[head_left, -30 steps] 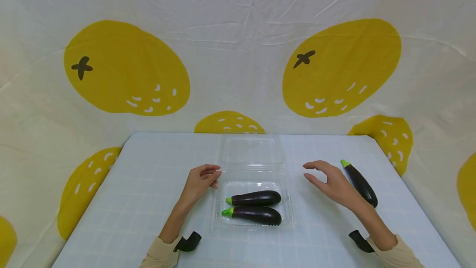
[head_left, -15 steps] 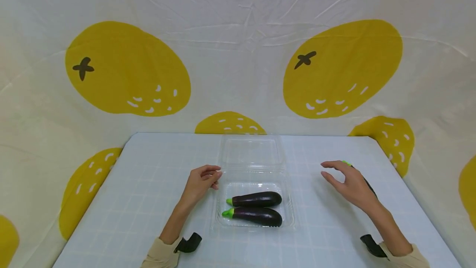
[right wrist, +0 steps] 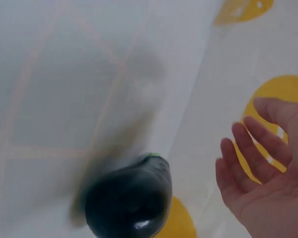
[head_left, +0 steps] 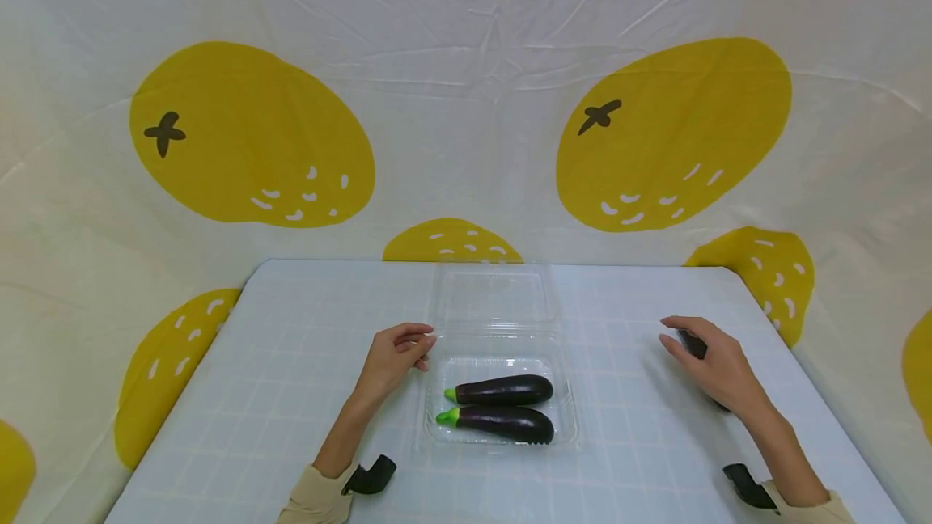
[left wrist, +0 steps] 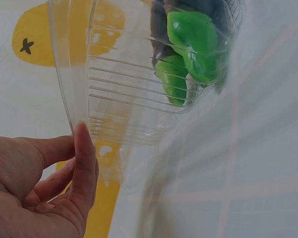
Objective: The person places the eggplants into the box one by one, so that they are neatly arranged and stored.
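Observation:
Two dark eggplants, an upper one (head_left: pixel 507 389) and a lower one (head_left: pixel 507 424), lie side by side in a clear plastic clamshell container (head_left: pixel 566 407), green stem ends to the left. Its lid (head_left: pixel 495 296) is folded back, away from me. My left hand (head_left: pixel 393 356) pinches the container's left rim between thumb and fingers, seen closely in the left wrist view. Over a third eggplant (right wrist: pixel 129 203) hovers my right hand (head_left: pixel 717 362), fingers and thumb apart and not touching it. That eggplant is mostly hidden behind the hand in the head view.
A pale checked cloth covers the table (head_left: pixel 306 395). Behind it hangs a white curtain (head_left: pixel 466 144) printed with large yellow fruit. Black wrist mounts, a left one (head_left: pixel 370 475) and a right one (head_left: pixel 747 486), jut inward beside the sleeves.
My right hand has moved rightward, from beside the container to above the third eggplant, covering most of it. The left hand and the container have stayed put.

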Available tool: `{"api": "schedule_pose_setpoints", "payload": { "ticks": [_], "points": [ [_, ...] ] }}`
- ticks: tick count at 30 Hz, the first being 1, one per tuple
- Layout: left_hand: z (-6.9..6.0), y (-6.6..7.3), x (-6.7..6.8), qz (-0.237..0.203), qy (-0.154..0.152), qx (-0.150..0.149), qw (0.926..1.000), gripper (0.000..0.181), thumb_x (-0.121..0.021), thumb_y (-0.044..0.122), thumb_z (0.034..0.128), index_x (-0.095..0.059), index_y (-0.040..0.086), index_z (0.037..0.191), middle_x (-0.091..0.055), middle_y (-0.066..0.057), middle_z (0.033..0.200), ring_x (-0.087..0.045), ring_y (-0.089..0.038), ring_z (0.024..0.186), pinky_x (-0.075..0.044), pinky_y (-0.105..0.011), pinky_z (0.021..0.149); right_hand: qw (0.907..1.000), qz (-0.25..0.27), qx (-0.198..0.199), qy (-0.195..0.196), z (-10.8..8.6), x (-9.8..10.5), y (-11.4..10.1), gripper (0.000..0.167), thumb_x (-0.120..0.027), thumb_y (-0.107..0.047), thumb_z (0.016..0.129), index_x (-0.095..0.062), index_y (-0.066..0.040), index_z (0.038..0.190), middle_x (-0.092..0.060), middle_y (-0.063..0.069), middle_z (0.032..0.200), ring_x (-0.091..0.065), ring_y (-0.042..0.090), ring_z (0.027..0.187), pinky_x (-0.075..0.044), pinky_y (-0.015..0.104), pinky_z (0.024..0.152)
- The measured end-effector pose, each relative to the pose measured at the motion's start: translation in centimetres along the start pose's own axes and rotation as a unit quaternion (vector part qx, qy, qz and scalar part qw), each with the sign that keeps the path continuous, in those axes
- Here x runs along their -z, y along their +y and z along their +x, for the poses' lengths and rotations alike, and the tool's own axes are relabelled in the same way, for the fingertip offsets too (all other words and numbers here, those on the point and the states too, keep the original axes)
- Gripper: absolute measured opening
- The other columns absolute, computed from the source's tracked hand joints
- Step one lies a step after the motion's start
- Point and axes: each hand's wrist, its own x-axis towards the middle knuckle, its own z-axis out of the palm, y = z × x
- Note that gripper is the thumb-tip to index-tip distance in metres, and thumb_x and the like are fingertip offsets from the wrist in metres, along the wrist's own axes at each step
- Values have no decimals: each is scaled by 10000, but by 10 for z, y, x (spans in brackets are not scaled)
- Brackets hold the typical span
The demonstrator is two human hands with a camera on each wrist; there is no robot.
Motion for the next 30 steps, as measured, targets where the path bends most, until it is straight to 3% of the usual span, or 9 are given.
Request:
{"api": "schedule_pose_setpoints", "payload": {
  "ticks": [7,9,11,13,15,22,30],
  "points": [
    [0,-1,0,42,-9,-48,10000,291,-745,125,954,-703,-40,1191,-714,-221,987,-657,-211,616,-574,-212,632,9995,-189,-251,25,-7,5,21,334,-775,-86,921,-678,-4,1230,-674,215,1186,-588,368,1080,-283,-11,917],
    [0,-2,1,44,-25,-63,10000,281,-741,119,957,-705,-40,1187,-715,-222,984,-658,-203,614,-577,-216,635,9992,-237,-334,-45,-8,6,26,337,-768,-79,926,-664,8,1235,-652,239,1201,-575,406,1110,-389,123,1006],
    [0,-3,1,53,-33,-63,10000,274,-738,114,960,-705,-38,1186,-715,-222,984,-661,-203,615,-578,-219,638,9986,-304,-420,-122,-10,8,30,342,-768,-67,923,-654,15,1235,-632,253,1220,-555,428,1139,-449,339,1046],
    [0,-3,1,47,-37,-50,10000,269,-737,115,961,-708,-31,1185,-717,-215,984,-662,-204,618,-579,-219,641,9979,-336,-523,-205,-11,9,33,354,-770,-57,919,-642,20,1240,-611,268,1235,-537,448,1152,-450,563,996],
    [0,-3,1,36,-35,-32,10000,269,-740,116,959,-710,-25,1186,-719,-209,983,-664,-207,622,-579,-219,643,9969,-377,-626,-293,-12,10,36,374,-774,-49,911,-628,28,1247,-592,284,1245,-522,463,1156,-429,676,931],
    [0,-3,0,71,-10,-63,10000,273,-739,119,960,-708,-33,1184,-715,-218,983,-659,-191,613,-579,-221,638,9925,-459,-913,-664,-17,11,43,468,-784,-52,902,-575,60,1307,-521,349,1305,-477,523,1176,-421,731,922],
    [0,-2,0,117,-26,-52,9999,273,-731,129,968,-707,-21,1195,-718,-212,991,-667,-194,621,-581,-214,659,9902,-407,-1044,-834,-22,11,50,558,-786,-50,900,-511,84,1366,-493,372,1316,-489,527,1144,-440,708,925]
  ]
}}
